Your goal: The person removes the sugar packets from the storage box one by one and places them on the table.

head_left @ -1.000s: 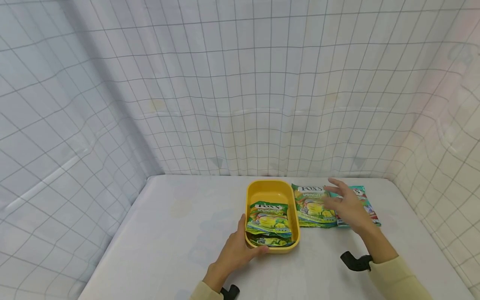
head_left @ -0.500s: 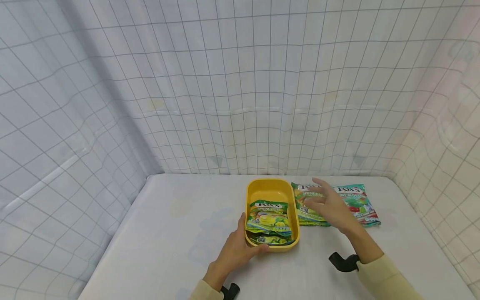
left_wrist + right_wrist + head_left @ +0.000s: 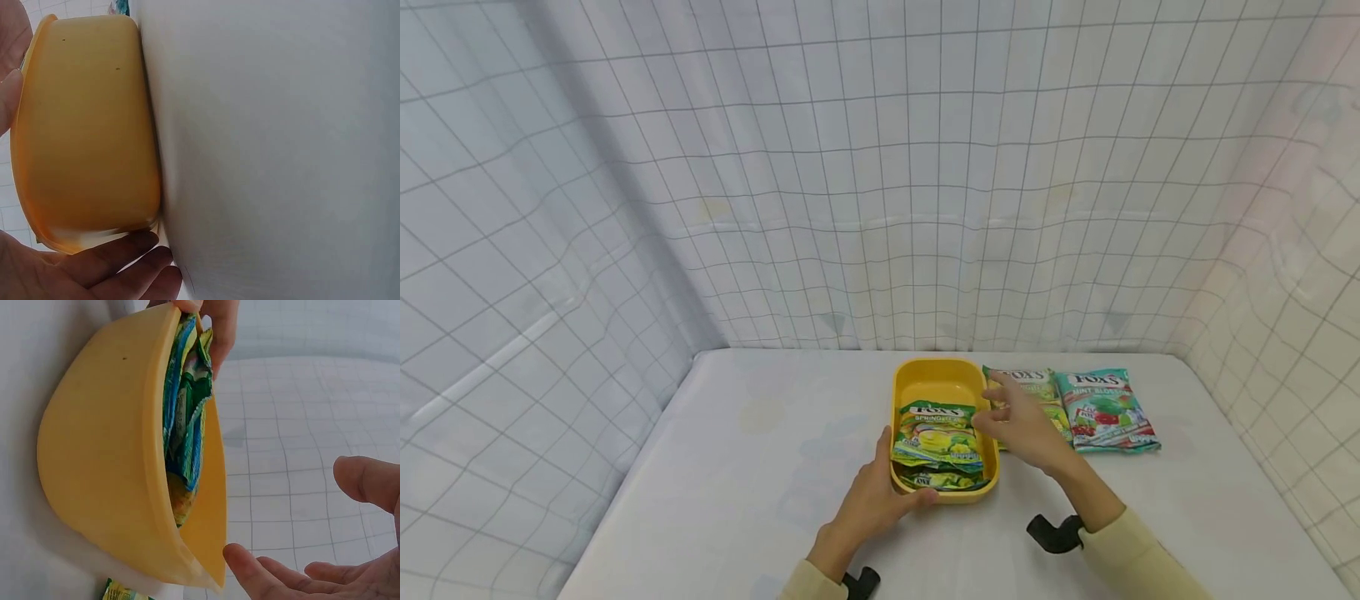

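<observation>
A yellow plastic tub (image 3: 942,498) stands on the white table, two green Fox's candy bags (image 3: 936,439) lying one over the other in its near part. My left hand (image 3: 871,505) holds the tub at its near left corner, with fingers (image 3: 119,262) along one wall and the thumb by the near rim. Over the right rim is my right hand (image 3: 1028,432). In the right wrist view its fingers (image 3: 262,575) and thumb are spread apart with nothing between them. Partly hidden behind that hand lies another green Fox's bag (image 3: 1058,410).
Right of that bag lies a teal Fox's Mint Blossom bag (image 3: 1109,414), flat on the white table (image 3: 752,467). Grid-patterned white cloth (image 3: 880,208) hangs at the back and both sides.
My right hand has moved left, from above the bags on the table to the tub's right rim, uncovering the teal bag. The left hand and tub keep their place.
</observation>
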Demonstrator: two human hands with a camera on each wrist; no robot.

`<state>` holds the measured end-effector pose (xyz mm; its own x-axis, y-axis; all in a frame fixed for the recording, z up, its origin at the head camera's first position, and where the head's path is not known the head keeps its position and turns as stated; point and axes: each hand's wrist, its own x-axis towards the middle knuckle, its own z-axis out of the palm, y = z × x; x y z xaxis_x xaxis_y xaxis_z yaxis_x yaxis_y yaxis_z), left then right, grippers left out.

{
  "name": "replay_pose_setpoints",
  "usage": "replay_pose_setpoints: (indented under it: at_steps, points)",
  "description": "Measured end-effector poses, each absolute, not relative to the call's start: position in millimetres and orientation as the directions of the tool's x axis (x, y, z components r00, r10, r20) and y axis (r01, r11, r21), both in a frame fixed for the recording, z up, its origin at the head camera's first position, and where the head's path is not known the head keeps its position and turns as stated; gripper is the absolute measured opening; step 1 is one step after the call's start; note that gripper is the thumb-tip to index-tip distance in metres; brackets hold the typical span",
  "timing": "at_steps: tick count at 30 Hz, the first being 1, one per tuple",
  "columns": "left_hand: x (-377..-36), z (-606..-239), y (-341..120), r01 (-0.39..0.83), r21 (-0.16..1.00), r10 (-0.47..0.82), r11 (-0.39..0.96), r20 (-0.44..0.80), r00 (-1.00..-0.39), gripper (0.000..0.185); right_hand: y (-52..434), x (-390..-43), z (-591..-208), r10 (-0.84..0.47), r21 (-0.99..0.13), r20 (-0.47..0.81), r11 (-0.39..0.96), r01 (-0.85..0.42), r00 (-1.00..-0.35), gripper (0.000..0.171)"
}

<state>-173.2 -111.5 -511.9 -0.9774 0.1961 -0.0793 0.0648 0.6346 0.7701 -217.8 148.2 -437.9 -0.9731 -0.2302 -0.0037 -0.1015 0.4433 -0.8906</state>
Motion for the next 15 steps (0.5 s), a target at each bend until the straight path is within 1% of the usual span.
replay_pose_setpoints:
  at_steps: [5,10,15]
  points:
    - [-173,-513,-112,0.060,0.772,0.198,0.633,-0.086,-0.977,0.129,135,-215,-444,-0.239,-0.908,-0.042,0.414,-0.063,-0.970,0.083]
    - [-173,-513,-113,0.072,0.778,0.207,0.624,-0.076,-0.975,0.129,126,-214,-448,-0.245,-0.895,-0.047,0.441,-0.067,-0.968,0.084]
    - [-174,-514,-113,0.091,0.776,0.215,0.624,-0.059,-0.975,0.129,118,-214,-453,-0.235,-0.864,-0.043,0.497,-0.082,-0.971,0.089]
